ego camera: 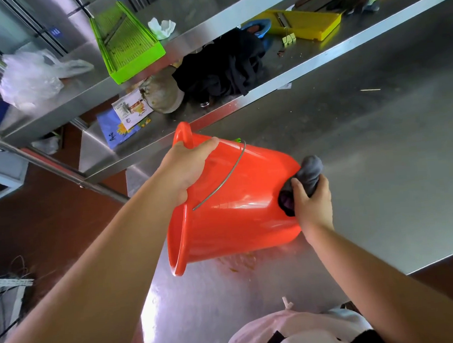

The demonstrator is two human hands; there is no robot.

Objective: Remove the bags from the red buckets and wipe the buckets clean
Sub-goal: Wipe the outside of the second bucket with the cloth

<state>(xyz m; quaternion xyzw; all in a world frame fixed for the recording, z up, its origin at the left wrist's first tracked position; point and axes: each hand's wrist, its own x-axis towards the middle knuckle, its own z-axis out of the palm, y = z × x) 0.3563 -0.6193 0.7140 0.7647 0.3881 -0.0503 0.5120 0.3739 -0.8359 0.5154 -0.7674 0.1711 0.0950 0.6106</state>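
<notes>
Sideways now: glossy red plastic bucket point(238, 202) with thin wire bail tipped on the brushed steel tabletop point(378, 162), near its left edge, long axis across, mouth left, base right. Left hand point(190, 168) curled over the upper rim, steadying. Right hand point(313, 201) gripping a bunched grey cloth point(304, 178), pressed against the base. Probably wiping outside next; base end nearer the right hand.

My steel table point(377, 146) bears the tipped red bucket point(239, 218); orange smears point(241, 263) lie beneath it. The shelf point(306, 60) behind holds a yellow slicer point(306, 24) and black cloth point(221, 65).
</notes>
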